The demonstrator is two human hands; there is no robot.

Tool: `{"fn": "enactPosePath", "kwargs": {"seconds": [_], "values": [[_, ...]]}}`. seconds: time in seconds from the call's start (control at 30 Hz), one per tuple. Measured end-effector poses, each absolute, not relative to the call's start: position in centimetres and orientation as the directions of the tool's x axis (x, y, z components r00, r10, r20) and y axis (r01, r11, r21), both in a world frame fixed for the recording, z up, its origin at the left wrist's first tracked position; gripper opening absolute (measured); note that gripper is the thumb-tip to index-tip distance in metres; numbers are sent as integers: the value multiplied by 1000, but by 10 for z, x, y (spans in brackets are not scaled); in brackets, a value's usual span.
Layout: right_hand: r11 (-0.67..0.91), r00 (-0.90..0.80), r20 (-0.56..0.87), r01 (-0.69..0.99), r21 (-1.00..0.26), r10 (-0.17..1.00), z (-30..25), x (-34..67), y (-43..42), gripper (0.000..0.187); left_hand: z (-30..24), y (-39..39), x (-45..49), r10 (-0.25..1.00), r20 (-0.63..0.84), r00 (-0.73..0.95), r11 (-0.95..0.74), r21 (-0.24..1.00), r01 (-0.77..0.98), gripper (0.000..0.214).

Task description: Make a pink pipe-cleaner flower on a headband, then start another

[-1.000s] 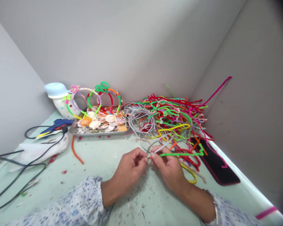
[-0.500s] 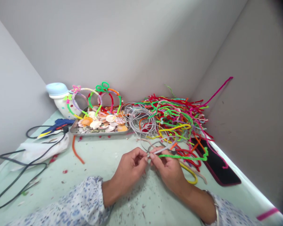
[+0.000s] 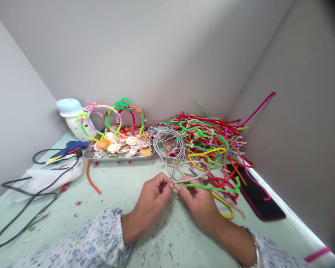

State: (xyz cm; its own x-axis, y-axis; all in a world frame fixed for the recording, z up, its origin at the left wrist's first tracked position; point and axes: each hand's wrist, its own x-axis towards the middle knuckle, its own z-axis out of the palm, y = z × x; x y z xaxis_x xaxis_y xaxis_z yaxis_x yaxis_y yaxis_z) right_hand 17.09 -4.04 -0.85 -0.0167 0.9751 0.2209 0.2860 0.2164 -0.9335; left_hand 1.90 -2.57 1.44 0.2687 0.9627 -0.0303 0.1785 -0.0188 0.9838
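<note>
Over the table's middle, my left hand (image 3: 154, 195) and my right hand (image 3: 199, 201) meet fingertip to fingertip. The left thumb and index finger pinch the end of a looped grey wire (image 3: 192, 178). In my right fingertips is a fuzzy green pipe cleaner (image 3: 212, 187), its free length reaching right past the hand. The two ends lie close together at the fingertips; whether they are joined is too small to tell. Behind my hands, a coil of grey wire (image 3: 167, 143) leans against a heap of coloured pipe cleaners (image 3: 209, 130). Scissors (image 3: 197, 175) lie partly hidden behind my right hand.
A metal tray (image 3: 120, 159) of seashells stands at the back, with several wrapped headbands (image 3: 139, 111) above it. Left of it are a white container with a blue lid (image 3: 69, 106), a plastic bag (image 3: 53, 178) and a black cable (image 3: 25, 197). A black mat (image 3: 264, 203) lies right.
The green pipe cleaner has shifted left and its end now sits closer to the fingertips. The grey wire loop has swung a little. Both hands stay almost in place.
</note>
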Motion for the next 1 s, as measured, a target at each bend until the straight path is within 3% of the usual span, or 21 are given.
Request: {"fn": "enactPosePath", "kwargs": {"seconds": [0.27, 0.43, 0.67, 1.0], "values": [[360, -11, 426, 554, -751, 905, -11, 174, -42, 13, 11, -25, 18, 964, -48, 261, 12, 991, 136, 19], [479, -58, 545, 558, -677, 837, -7, 172, -44, 13, 11, -24, 18, 963, -68, 259, 44, 995, 95, 21], [550, -208, 575, 653, -521, 791, -1, 176, -47, 23, 11, -26, 18, 970, -61, 237, 41, 995, 88, 21], [575, -268, 628, 738, -353, 731, -9, 178, -46, 18, 15, -28, 20, 973, -45, 224, 24, 995, 97, 21]]}}
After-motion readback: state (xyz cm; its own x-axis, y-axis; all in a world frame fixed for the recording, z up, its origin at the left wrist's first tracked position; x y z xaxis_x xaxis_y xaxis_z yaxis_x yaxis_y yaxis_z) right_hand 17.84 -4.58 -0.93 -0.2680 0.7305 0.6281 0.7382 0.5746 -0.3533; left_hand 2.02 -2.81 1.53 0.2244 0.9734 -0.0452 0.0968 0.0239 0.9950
